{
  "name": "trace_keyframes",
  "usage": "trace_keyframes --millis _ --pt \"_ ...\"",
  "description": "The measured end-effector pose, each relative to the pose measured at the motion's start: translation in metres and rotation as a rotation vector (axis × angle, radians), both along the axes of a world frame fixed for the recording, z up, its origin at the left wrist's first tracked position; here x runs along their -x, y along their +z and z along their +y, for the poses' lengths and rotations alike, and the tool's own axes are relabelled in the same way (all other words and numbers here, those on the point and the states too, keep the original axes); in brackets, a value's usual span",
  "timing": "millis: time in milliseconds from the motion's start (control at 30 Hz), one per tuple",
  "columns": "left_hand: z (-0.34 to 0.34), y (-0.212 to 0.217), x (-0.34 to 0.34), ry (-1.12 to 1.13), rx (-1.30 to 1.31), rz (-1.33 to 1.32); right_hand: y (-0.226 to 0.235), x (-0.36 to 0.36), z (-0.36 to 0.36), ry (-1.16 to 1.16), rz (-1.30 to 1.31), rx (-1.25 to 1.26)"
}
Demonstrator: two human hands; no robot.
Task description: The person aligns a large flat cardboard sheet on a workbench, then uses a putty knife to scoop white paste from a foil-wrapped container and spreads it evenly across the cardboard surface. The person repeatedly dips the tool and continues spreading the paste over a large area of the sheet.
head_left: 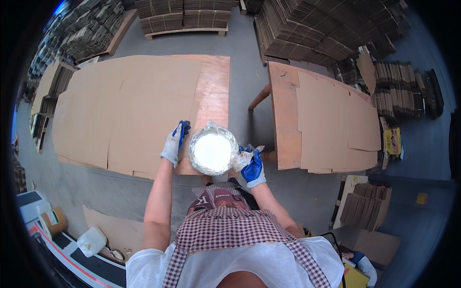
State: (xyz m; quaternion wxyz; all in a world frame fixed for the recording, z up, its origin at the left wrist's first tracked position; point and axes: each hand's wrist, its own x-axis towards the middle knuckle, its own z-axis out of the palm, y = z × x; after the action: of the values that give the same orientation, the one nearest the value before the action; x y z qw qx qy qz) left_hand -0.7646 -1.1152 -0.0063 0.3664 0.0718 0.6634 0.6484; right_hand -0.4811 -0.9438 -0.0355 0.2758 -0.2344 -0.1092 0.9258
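Note:
In front of me a round tub (191, 154), its rim wrapped in crumpled clear plastic film, holds something bright white (212, 152). My left hand (176, 140), in a white and blue coated glove, is just left of the tub with its fingers stretched out, over the edge of the cardboard sheet (139, 110). On the tub's other side my right hand (253, 170), gloved alike, is closed on a bunch of crumpled plastic film (242, 160) beside the rim. A small pointed thing (260, 148) sticks out past those fingers; its kind is not clear.
Cardboard covers most of the left wooden table (214, 91). Across a gap stands a second wooden table (284, 120) with a cardboard sheet (324, 120). Stacks of flat cardboard (307, 29) rise behind. A white jug (91, 241) sits low left; another person's sleeve (367, 270) shows low right.

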Motion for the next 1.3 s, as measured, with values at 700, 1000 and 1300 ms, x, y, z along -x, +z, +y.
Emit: trace_keyframes --millis 700,1000,1300 --pt "0.078 0.034 -0.011 -0.842 -0.020 -0.549 0.008 -0.042 -0.014 0.070 0.034 0.008" --pt "0.122 0.045 -0.130 -0.857 -0.195 -0.570 0.116 -0.177 0.080 -0.044 0.080 -0.082" --pt "0.252 0.090 -0.332 -0.701 -0.371 -0.647 0.166 -0.356 0.189 -0.591 0.208 -0.278"
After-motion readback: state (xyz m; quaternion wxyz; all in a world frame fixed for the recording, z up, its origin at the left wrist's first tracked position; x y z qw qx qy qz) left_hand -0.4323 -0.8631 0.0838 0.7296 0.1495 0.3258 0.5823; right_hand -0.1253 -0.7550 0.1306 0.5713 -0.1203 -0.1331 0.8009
